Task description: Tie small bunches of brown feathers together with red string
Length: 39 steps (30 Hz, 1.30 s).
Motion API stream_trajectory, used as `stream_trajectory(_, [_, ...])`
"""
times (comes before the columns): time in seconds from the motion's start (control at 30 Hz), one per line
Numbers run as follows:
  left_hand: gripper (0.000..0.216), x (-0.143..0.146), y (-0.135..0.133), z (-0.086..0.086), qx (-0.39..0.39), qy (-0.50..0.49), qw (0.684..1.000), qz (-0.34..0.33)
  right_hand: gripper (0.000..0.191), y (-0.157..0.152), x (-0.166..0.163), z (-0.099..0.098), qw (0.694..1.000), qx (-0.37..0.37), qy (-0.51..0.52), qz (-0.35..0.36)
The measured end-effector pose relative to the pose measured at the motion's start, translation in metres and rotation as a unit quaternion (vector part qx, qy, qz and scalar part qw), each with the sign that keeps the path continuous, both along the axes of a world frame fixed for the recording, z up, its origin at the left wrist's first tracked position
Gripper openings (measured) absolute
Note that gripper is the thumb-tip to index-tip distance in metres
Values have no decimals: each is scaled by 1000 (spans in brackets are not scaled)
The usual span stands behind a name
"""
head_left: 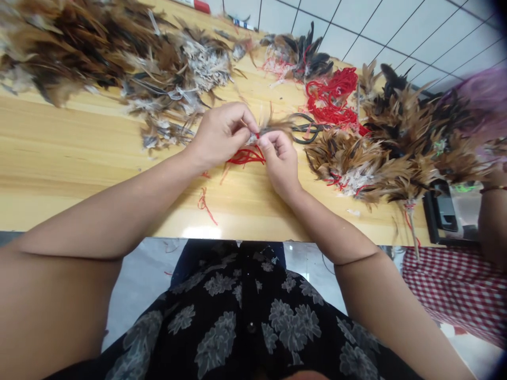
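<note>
My left hand (225, 129) pinches the whitish quill end of a small brown feather bundle (277, 124), whose tips fan out to the right. Close against it, my right hand (283, 161) is closed at the same spot, with thumb and forefinger on a red string (257, 135). A bit of the string shows between the fingertips of both hands. More strands of red string (247, 157) hang loosely below, over the table. Just behind my right hand lie the dark handles of scissors (304, 128). My fingers partly hide the bundle's tied part.
Large feather piles (79, 47) cover the back left of the wooden table (71, 158). A red string heap (335, 92) and several feather bunches (352, 163) lie right. A string scrap (204, 203) is near the front. Another person's arm (493, 216) is beside a black box (441, 211).
</note>
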<state>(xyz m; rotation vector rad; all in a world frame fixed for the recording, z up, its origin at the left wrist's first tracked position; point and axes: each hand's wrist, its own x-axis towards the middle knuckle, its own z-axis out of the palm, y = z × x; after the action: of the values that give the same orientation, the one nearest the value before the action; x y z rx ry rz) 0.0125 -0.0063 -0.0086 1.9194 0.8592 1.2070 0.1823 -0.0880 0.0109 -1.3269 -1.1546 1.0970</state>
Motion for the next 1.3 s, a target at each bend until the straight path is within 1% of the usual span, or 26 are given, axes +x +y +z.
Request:
stream_trajectory(0.07, [13, -1, -8, 7, -4, 21, 1000, -11, 24, 4, 6, -3, 999, 17, -44, -13])
stream_trajectory(0.13, [11, -1, -12, 9, -4, 22, 1000, -21, 18, 9, 11, -8, 997, 21, -71, -17])
stream_trajectory(0.23, [7, 1, -8, 1, 7, 19, 999, -29, 12, 16, 18, -19, 994, 24, -106, -14])
stream_trajectory(0.37, [5, 5, -1, -12, 47, 17, 997, -50, 15, 25, 23, -35, 985, 58, -160, -1])
stream_trajectory(0.43, [3, 6, -5, -11, 45, 20, 998, -38, 17, 27, 25, -41, 978, 89, -189, 8])
stream_trajectory(0.5, [4, 7, -10, -8, 27, 19, 999, -22, 19, 28, 27, -44, 967, 117, -228, 17])
stream_trajectory(0.6, [14, 7, -12, -7, 1, 23, 1000, -19, 20, 26, 29, -43, 947, 139, -288, 20])
stream_trajectory(0.7, [27, 7, -6, -14, -14, 18, 999, -31, 20, 22, 29, -39, 936, 143, -322, 21])
stream_trajectory(0.77, [31, 7, -1, -21, -25, 4, 999, -36, 21, 20, 29, -37, 930, 146, -337, 25])
stream_trajectory(0.83, [33, 6, 2, -26, -36, -6, 999, -39, 22, 19, 29, -34, 924, 150, -350, 26])
stream_trajectory(0.93, [34, 4, 6, -32, -29, -8, 999, -35, 22, 16, 27, -28, 915, 153, -373, 17])
stream_trajectory(1.07, [28, 3, 11, -38, -34, 10, 999, -24, 22, 12, 25, -19, 902, 132, -412, 11])
stream_trajectory(1.17, [21, 4, 7, -33, -63, 18, 998, -8, 23, 11, 25, -18, 899, 130, -418, 23])
stream_trajectory(1.3, [19, 3, -12, -11, -125, 23, 992, 12, 23, 14, 28, -22, 894, 145, -421, 42])
